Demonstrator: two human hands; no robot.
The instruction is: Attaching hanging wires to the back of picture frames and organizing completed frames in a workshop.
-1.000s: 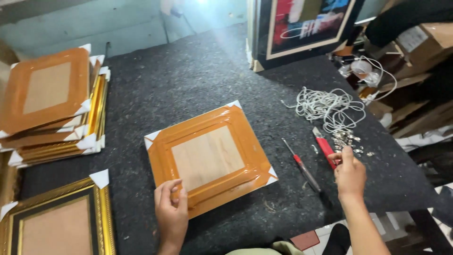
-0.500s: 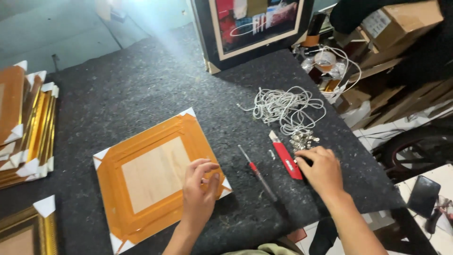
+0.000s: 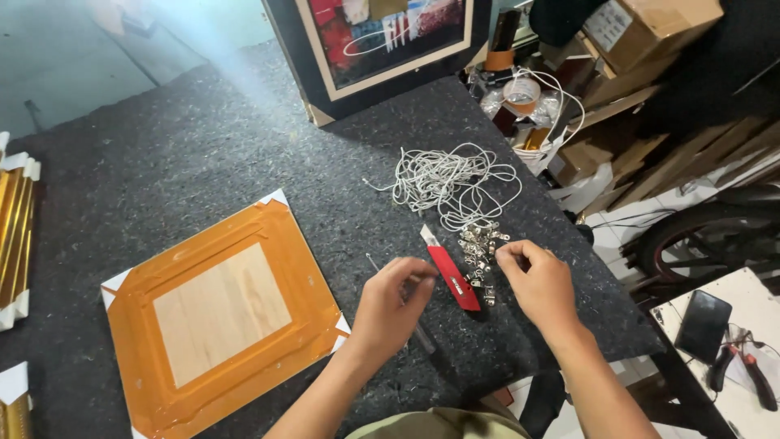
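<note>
Beside the red knife (image 3: 452,276), the left hand (image 3: 390,313) has left the orange frame (image 3: 219,313) and closes fingers over a thin tool, while the right hand (image 3: 540,284) pinches small metal hangers (image 3: 479,248).

Single head-worn view, looking steeply down, close over dark felt worktable (image 3: 203,162); both hands enter from bottom edge.

Dark grey felt-covered desk (image 3: 203,162); on it orange wooden picture frame lying face-down (image 3: 223,317), tangled white cord (image 3: 451,183), pile of small metal hangers (image 3: 479,248), red utility knife (image 3: 451,275), black-framed picture leaning at back edge (image 3: 382,45)
</note>
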